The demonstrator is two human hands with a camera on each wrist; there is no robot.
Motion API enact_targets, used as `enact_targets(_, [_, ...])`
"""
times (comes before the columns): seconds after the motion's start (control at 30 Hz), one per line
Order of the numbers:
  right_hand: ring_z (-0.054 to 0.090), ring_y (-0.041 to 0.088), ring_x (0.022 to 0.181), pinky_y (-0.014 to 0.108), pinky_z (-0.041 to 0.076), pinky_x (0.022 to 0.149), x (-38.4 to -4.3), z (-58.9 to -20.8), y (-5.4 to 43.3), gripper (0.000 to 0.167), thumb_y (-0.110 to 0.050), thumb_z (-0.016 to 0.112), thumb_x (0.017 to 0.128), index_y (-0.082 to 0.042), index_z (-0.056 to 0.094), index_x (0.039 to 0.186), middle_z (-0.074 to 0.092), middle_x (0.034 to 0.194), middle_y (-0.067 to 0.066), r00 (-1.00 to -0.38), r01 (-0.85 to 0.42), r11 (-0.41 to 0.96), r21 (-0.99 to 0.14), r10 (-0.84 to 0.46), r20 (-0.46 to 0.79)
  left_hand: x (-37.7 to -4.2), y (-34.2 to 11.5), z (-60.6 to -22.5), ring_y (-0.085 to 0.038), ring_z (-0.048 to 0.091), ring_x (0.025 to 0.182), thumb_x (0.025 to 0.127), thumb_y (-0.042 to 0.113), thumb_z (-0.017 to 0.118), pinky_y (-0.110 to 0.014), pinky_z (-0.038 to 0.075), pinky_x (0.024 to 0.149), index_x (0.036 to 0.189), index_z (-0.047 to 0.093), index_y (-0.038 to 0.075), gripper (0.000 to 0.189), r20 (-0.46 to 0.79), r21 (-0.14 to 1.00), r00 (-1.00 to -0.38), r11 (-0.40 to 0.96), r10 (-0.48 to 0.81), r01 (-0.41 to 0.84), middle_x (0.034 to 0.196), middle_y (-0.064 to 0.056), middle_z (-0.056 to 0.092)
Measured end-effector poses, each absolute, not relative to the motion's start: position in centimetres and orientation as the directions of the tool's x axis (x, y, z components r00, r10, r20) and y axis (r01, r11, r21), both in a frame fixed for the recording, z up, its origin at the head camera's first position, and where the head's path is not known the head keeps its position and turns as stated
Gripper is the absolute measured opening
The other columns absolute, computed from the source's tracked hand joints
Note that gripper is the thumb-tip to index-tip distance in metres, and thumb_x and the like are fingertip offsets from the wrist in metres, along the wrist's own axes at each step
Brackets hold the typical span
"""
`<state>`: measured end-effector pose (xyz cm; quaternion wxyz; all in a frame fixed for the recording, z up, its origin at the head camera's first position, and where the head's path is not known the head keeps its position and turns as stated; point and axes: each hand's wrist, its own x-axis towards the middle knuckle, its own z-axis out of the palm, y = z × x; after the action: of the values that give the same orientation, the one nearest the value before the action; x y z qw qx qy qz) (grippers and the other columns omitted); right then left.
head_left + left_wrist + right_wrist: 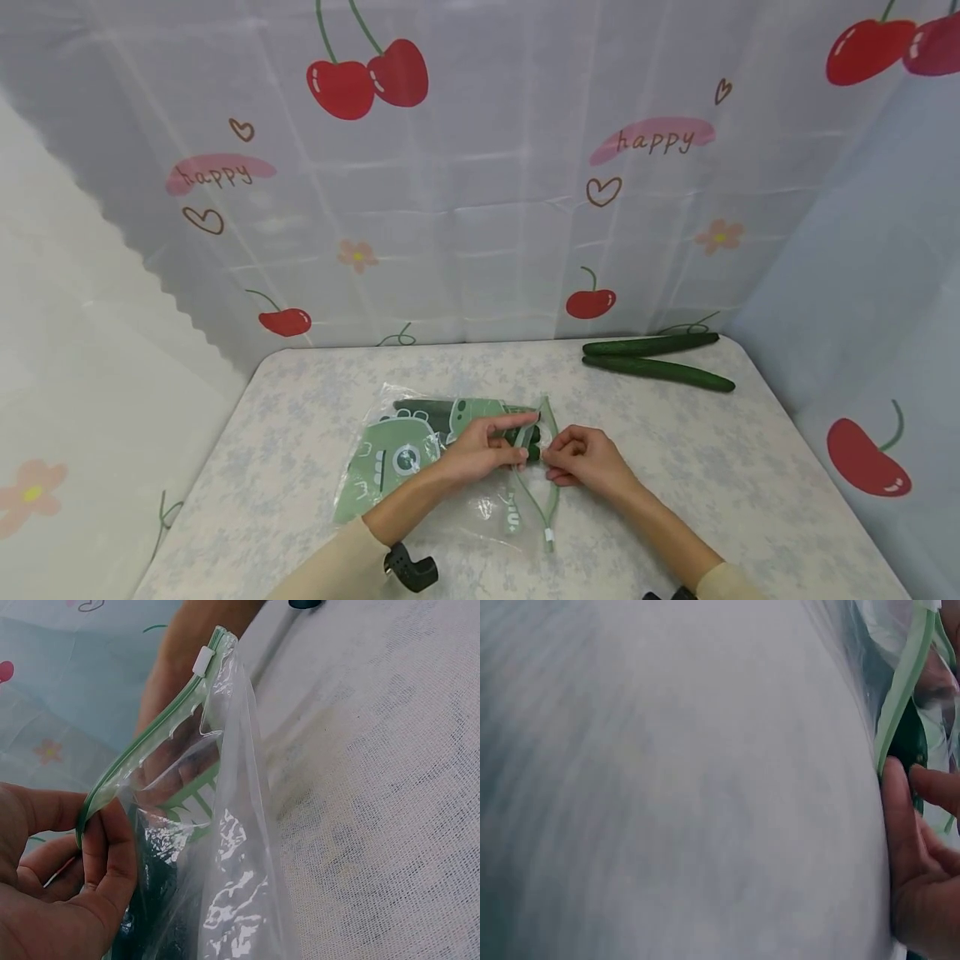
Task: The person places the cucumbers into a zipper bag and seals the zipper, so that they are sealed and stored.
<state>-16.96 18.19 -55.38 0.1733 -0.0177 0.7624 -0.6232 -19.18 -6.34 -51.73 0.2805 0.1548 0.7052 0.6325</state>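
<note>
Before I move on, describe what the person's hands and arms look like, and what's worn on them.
The left hand and right hand are gloveless. A plain cream left sleeve and matching right sleeve show. A curved black device sits at the left wrist; a dark piece by the right is mostly cut off.

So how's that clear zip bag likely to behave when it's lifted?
The clear zip bag will probably flop, since its film shows loose creases. Its green zipper strip may be springier, because it bows in a smooth curve. The dark green cucumbers inside would likely make the filled part sag, as they look thick beside that thin film.
</note>
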Motion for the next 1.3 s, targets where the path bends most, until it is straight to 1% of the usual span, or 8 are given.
enact_targets(0.13, [0.081,0.024,0.095,0.034,0.068,0.084,-17.1,-55.2,19.8,0.038,-0.017,0.072,0.105,0.013,0.061,0.126,0.074,0.102,0.019,-0.906,0.151,0.157,-0.976,-0.374,-0.201,-19.3,-6.3,-51.7,-0.008,0.07,0.075,0.1,0.004,0.072,-0.02,0.059,0.08,0.158,0.056,0.014,0.061,-0.192,0.98,-0.796,0.149,0.573,-0.129,0.074,0.004,0.072])
enact_targets(0.27, [0.08,0.023,0.1,0.034,0.067,0.089,-17.5,-54.9,22.4,0.041,-0.016,0.069,0.107,0.016,0.059,0.13,0.073,0.109,0.023,-0.903,0.118,0.153,-0.981,-0.394,-0.17,-19.3,-6.3,-51.7,-0.007,0.07,0.075,0.1,0.003,0.072,-0.021,0.06,0.081,0.158,0.056,0.012,0.061,-0.185,0.982,-0.796,0.137,0.577,-0.128,0.076,0.004,0.072])
enact_targets(0.47, [0.079,0.021,0.098,0.035,0.068,0.087,-18.5,-53.6,27.8,0.042,-0.018,0.069,0.107,0.014,0.06,0.131,0.073,0.113,0.028,-0.952,0.06,0.251,-0.966,-0.277,-0.131,-19.3,-6.5,-51.6,-0.007,0.071,0.077,0.1,0.003,0.073,-0.021,0.062,0.083,0.158,0.056,0.014,0.062,-0.185,0.982,-0.792,0.133,0.581,-0.132,0.081,0.002,0.074])
enact_targets(0.77, [0.075,0.004,0.091,0.027,0.064,0.076,-19.4,-53.4,35.8,0.037,-0.024,0.068,0.108,0.003,0.064,0.133,0.071,0.12,0.022,-0.996,-0.066,0.574,-0.816,-0.083,0.022,-19.3,-6.8,-51.5,-0.009,0.071,0.078,0.099,0.006,0.075,-0.021,0.062,0.084,0.158,0.056,0.014,0.062,-0.178,0.983,-0.796,0.135,0.578,-0.122,0.086,-0.002,0.076])
enact_targets(0.93, [0.061,-0.013,0.085,0.021,0.058,0.067,-20.2,-54.0,39.7,0.037,-0.029,0.068,0.108,-0.002,0.066,0.133,0.07,0.111,-0.001,-0.992,-0.038,0.644,-0.764,0.069,0.108,-19.2,-6.7,-51.6,-0.01,0.071,0.077,0.1,0.003,0.073,-0.022,0.062,0.083,0.158,0.056,0.013,0.062,-0.181,0.983,-0.796,0.134,0.578,-0.126,0.086,-0.009,0.076])
enact_targets(1.03, [0.053,-0.019,0.084,0.014,0.053,0.066,-20.9,-54.3,41.8,0.039,-0.031,0.068,0.107,-0.001,0.066,0.133,0.068,0.111,-0.002,-0.975,0.009,0.672,-0.741,0.17,0.142,-19.1,-6.6,-51.6,-0.01,0.071,0.077,0.1,0.003,0.073,-0.023,0.062,0.083,0.158,0.056,0.013,0.062,-0.182,0.983,-0.794,0.134,0.58,-0.127,0.089,-0.012,0.077])
enact_targets(1.13, [0.054,-0.01,0.092,0.013,0.048,0.068,-21.4,-54.6,43.5,0.046,-0.034,0.069,0.106,0.001,0.065,0.136,0.066,0.125,0.016,-0.964,0.072,0.701,-0.71,0.231,0.13,-19.1,-6.6,-51.6,-0.01,0.072,0.078,0.1,0.003,0.073,-0.024,0.063,0.086,0.158,0.056,0.014,0.062,-0.186,0.982,-0.791,0.13,0.583,-0.135,0.09,-0.01,0.078])
enact_targets(1.3, [0.06,0.043,0.116,0.038,0.049,0.085,-21.6,-55.2,45.1,0.054,-0.031,0.069,0.106,0.006,0.059,0.144,0.057,0.142,0.036,-0.985,0.091,0.749,-0.656,0.166,0.053,-19.0,-6.5,-51.7,-0.01,0.073,0.078,0.1,0.005,0.074,-0.024,0.063,0.085,0.158,0.056,0.016,0.062,-0.188,0.982,-0.786,0.126,0.589,-0.141,0.087,-0.005,0.078])
